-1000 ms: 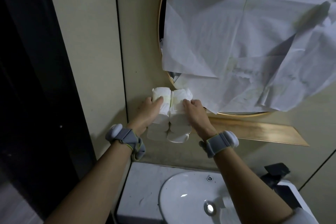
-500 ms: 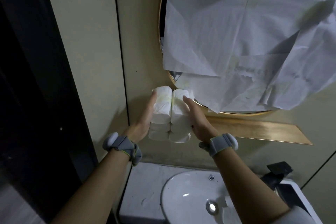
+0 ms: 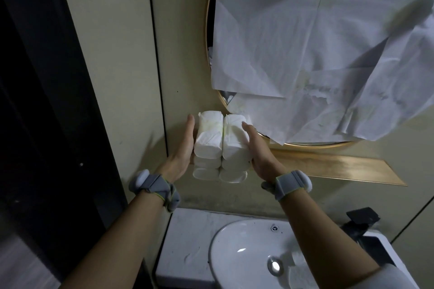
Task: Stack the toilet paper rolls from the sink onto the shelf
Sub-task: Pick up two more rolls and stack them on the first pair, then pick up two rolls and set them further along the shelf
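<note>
Several white toilet paper rolls [image 3: 220,145] stand stacked in two columns, three high, at the left end of a gold shelf [image 3: 328,166] on the wall. My left hand [image 3: 182,150] lies flat against the stack's left side, fingers straight. My right hand [image 3: 258,150] presses flat against the stack's right side. Both palms squeeze the stack between them. The white sink [image 3: 246,256] lies below, and a pale roll-like shape [image 3: 299,259] shows in its basin beside my right forearm.
A round gold-framed mirror [image 3: 207,37] hangs above the shelf, draped with crumpled white paper [image 3: 317,49] that reaches down close to the stack. A black tap [image 3: 361,218] stands right of the sink. A dark door frame [image 3: 47,124] fills the left side.
My hands have slid from the top front of the stack to its two sides, palms now flat against it. The stack has stayed in place.
</note>
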Motion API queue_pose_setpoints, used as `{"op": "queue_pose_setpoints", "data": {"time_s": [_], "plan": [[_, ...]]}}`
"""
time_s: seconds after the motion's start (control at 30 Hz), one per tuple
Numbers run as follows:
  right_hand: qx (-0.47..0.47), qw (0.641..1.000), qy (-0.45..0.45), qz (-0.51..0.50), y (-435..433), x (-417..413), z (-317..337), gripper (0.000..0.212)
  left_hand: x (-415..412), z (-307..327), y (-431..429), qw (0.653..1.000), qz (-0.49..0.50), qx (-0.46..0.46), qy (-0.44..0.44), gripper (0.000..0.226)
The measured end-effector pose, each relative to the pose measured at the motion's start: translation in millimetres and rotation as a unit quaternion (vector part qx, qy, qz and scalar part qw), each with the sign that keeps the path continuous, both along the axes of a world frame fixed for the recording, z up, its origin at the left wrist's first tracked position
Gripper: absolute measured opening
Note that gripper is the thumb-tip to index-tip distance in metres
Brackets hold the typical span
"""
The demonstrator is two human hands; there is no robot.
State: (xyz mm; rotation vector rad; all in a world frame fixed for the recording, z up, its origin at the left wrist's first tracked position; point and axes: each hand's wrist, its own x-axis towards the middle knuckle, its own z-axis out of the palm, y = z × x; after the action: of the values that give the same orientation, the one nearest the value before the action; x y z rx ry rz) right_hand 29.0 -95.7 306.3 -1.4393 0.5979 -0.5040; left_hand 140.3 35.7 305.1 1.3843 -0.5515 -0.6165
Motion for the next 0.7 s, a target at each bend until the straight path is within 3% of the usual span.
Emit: {"op": "queue_pose_setpoints", "data": {"time_s": [0.17, 0.37, 0.57, 0.7], "plan": [[-0.014, 1.0, 0.0, -0.002, -4, -1, -4, 0.069, 5, -5, 4, 0.999, 0.029, 0.011, 0.011, 0.076], [-0.026, 0.999, -0.017, -0.018, -14, -6, -13, 0.063, 7, -19, 10, 0.998, 0.064, -0.014, 0.016, 0.076], [-0.068, 0.972, -0.066, -0.215, -6, -39, -46, 0.038, -3, -68, 36, 0.986, 0.159, -0.025, 0.052, 0.07], [-0.019, 0.966, -0.068, -0.249, 18, -84, -92, 0.025, -33, -128, 63, 0.968, 0.231, 0.008, 0.096, 0.054]]}}
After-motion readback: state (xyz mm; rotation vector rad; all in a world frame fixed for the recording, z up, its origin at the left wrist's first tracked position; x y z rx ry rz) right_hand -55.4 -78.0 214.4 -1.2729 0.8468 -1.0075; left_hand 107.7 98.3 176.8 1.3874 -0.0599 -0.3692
